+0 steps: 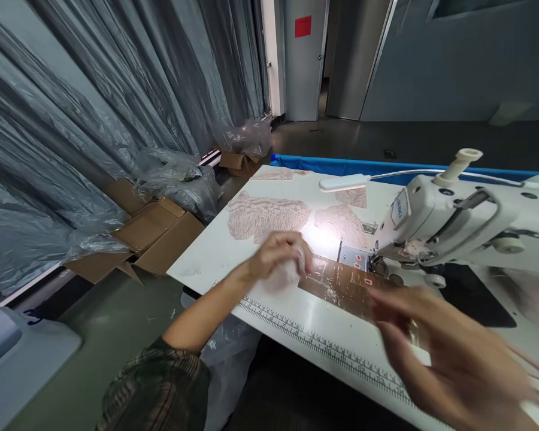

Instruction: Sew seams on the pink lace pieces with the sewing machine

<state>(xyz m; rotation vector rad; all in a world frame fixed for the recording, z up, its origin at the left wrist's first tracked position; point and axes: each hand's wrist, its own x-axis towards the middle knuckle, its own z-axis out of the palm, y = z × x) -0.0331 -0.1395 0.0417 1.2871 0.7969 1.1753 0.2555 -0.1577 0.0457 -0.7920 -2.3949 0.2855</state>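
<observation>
My left hand [276, 250] is closed on a small pale pink piece of fabric [282, 276], held over the front left of the sewing table [215, 254]; the fabric is smeared by motion. My right hand [453, 350] is large and blurred at the lower right, its fingers stretched forward and thumb apart, with nothing visible in it. Ahead of it stands a white sewing machine [431, 221] with its needle area by the metal plate [354, 256]. Flat pink lace pieces lie beyond my left hand: a long one [267, 215] and a smaller one [341, 224] under the lamp light.
A printed ruler [314, 341] runs along the table's front edge. Brown tape [332, 284] covers the surface before the machine. A white wand-like lamp [345, 182] hangs over the lace. Cardboard boxes [155, 230] and plastic sheeting [179, 179] are on the floor left.
</observation>
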